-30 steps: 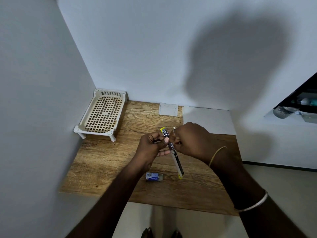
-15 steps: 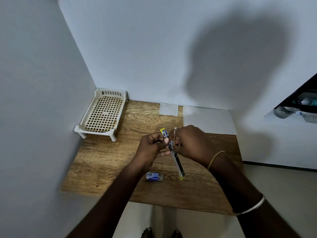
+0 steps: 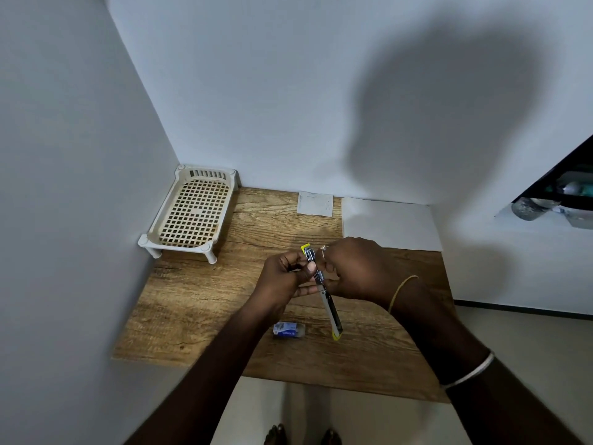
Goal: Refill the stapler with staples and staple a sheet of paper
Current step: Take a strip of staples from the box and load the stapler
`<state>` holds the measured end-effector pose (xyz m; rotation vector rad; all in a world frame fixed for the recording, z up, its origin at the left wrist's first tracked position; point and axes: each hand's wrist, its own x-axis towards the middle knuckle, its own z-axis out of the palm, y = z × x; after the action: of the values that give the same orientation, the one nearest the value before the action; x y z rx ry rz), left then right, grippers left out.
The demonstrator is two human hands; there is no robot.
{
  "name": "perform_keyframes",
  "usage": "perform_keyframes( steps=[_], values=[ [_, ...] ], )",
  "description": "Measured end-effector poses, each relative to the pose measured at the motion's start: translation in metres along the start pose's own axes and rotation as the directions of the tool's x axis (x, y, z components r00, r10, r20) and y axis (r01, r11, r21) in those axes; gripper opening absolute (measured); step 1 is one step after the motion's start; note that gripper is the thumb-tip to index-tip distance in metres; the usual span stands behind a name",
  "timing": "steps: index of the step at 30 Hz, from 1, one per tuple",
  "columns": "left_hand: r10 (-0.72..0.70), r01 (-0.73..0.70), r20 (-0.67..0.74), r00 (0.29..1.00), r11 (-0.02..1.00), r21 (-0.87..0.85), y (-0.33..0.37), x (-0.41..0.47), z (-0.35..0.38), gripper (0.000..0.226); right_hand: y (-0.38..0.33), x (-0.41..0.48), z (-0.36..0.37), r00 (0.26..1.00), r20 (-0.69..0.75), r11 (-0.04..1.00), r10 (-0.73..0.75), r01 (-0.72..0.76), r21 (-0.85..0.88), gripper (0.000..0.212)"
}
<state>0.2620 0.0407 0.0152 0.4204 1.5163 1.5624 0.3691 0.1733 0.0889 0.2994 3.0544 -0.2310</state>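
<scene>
A yellow and metal stapler [image 3: 330, 311] is swung fully open into one long line above the wooden table [image 3: 199, 303]. My left hand [image 3: 285, 277] grips its far half, thumb on the metal channel. My right hand [image 3: 353, 271] pinches the stapler's middle from the right; whether it also holds staples is hidden by the fingers. A small blue staple box [image 3: 287, 329] lies on the table just below my left wrist. A white sheet of paper [image 3: 390, 223] lies flat at the table's back right.
A cream plastic mesh rack [image 3: 192, 213] stands in the back left corner. A small white slip [image 3: 315, 203] lies against the back wall. Walls close in at left and back. A dark shelf with clutter [image 3: 558, 197] juts from the right.
Both hands and the stapler have stayed almost still; my right hand has shifted slightly down and toward me.
</scene>
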Motion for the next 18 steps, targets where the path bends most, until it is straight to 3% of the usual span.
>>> perform_keyframes(
  steps=[9,18],
  values=[
    [-0.013,0.012,0.044,0.999,1.0,0.014,-0.001,0.001,-0.003,0.02,0.003,-0.003,0.003,0.987,-0.118,0.993,-0.111,0.106,-0.05,0.024],
    [-0.014,0.015,0.096,0.995,1.0,-0.004,0.008,-0.001,0.0,0.02,0.008,-0.014,-0.001,0.992,-0.121,0.992,-0.022,0.036,0.119,0.021]
  ],
)
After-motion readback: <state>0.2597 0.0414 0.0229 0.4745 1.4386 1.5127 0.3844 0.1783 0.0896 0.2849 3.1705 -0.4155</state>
